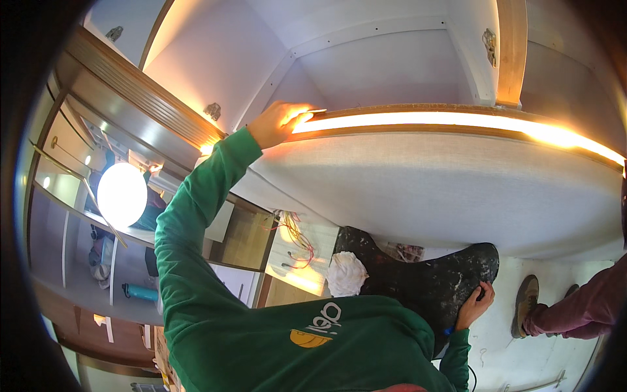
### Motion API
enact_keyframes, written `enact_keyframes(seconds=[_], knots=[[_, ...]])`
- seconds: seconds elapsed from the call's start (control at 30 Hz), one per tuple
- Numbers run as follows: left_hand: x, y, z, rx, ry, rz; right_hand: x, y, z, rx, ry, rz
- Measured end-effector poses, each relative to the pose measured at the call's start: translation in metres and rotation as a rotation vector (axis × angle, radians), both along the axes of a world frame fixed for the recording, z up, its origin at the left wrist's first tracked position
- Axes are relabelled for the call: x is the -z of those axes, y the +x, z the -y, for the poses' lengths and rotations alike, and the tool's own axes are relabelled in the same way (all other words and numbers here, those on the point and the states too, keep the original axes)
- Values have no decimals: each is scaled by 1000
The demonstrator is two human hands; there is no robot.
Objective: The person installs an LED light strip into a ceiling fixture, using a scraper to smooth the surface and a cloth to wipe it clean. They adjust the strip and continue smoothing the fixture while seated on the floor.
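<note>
My left hand (283, 119) is raised to a glowing light strip (418, 119) on the wooden edge above a pale fabric panel (431, 179). Its fingers are closed at the strip's left end around a small thin piece I cannot make out in the glare. My right hand (477, 302) is low at the right, fingers curled against my dark, paint-spattered trousers (405, 291); whether anything is inside them is hidden. A crumpled white cloth-like bundle (347, 274) lies beside the trousers.
White cabinet compartments (379, 72) with hinges are above. Left are a mirror with a bright round lamp (122, 195) and shelves holding a teal bottle (140, 293). Loose coloured wires (295, 236) hang at centre. Another person's leg and shoe (526, 304) are at the right.
</note>
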State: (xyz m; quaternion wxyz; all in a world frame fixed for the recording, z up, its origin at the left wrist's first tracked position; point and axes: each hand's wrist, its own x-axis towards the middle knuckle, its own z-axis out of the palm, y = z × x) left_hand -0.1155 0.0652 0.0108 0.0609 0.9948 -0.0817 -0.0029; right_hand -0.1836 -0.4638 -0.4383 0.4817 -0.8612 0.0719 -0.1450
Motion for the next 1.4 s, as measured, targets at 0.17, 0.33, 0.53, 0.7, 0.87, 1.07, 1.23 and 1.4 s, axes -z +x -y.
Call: enact_keyframes(seconds=[0.17,0.33,0.53,0.7,0.87,1.07,1.23,1.4], knots=[[1,64,104,267,-99,49,-1,1,2,-28,17,-2],[11,97,141,231,-162,15,-2,0,1,-15,20,10],[1,52,76,102,-106,-8,-3,0,1,6,54,1],[-2,76,123,172,-101,-17,-4,1,3,0,50,19],[9,135,216,372,-113,39,-4,2,2,17,67,14],[7,117,168,222,-204,-95,-3,-1,2,30,99,11],[10,101,150,198,-282,-36,-4,0,4,25,100,-5],[23,154,203,367,-541,-125,-5,1,3,17,85,3]])
